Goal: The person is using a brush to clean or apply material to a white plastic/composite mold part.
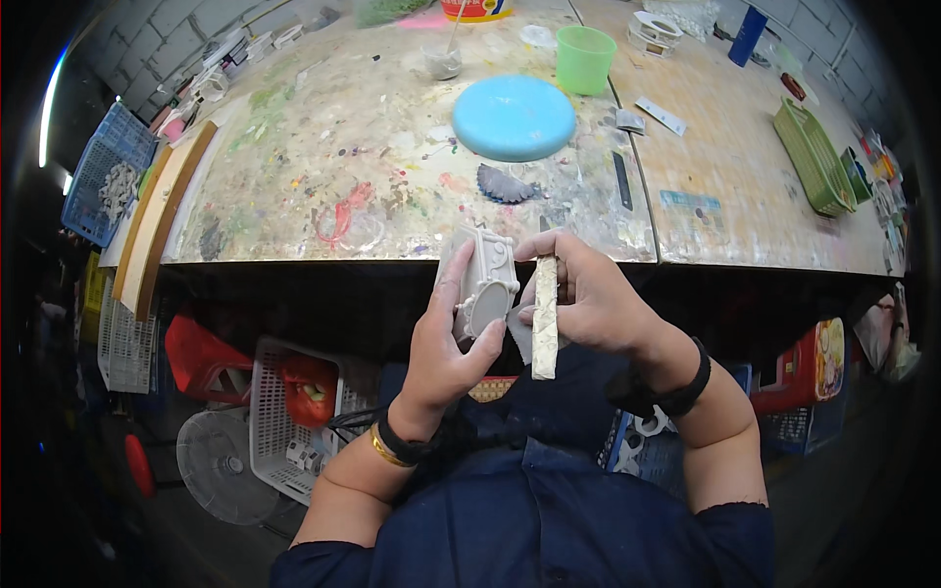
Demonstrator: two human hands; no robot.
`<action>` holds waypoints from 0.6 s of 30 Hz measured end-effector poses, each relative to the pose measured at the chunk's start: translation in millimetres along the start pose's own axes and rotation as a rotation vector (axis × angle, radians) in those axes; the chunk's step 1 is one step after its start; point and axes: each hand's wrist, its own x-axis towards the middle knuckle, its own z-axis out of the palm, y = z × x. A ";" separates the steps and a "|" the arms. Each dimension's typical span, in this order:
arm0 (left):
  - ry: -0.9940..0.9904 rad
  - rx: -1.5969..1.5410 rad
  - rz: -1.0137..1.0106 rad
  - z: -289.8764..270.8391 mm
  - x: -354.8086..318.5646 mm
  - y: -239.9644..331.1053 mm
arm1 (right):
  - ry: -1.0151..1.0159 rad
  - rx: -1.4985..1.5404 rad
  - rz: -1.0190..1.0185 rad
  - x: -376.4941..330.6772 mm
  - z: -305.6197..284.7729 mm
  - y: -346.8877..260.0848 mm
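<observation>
Just in front of the table's near edge, my left hand (431, 363) is wrapped round a pale grey moulded piece (474, 269). Raised scroll relief and an oval frame show on its side. Close by on the right, my right hand (598, 304) grips a cream-coloured flat stick (545, 343), which looks wrapped in crinkled paper or tape and points downward. A thin grey sheet (522, 331), perhaps sandpaper, shows beside the stick under my right fingers. The stick and the moulded piece appear slightly apart. My left fingertips partly hide the piece.
On the stained table (284, 196) lie a blue round disc (515, 118), a dark serrated half-round piece (504, 184) and a dark strip (622, 180). A green cup (585, 64) stands behind. Wooden boards (169, 211) overhang at left, a green basket (814, 157) sits right. White crate (263, 416) below.
</observation>
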 end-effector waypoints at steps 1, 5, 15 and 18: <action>0.007 0.018 0.023 1.9 -0.1 -0.2 | 0.009 0.064 -0.013 -0.5 1.6 2.1; 0.013 0.167 0.093 1.5 0.8 3.9 | 0.050 0.250 -0.019 0.0 8.3 6.1; -0.008 0.347 0.181 -2.5 -4.8 4.1 | 0.173 0.365 0.027 -10.4 23.6 -0.5; -0.016 0.278 0.179 -3.0 -7.1 -1.2 | 0.204 0.375 0.014 -10.8 26.7 2.4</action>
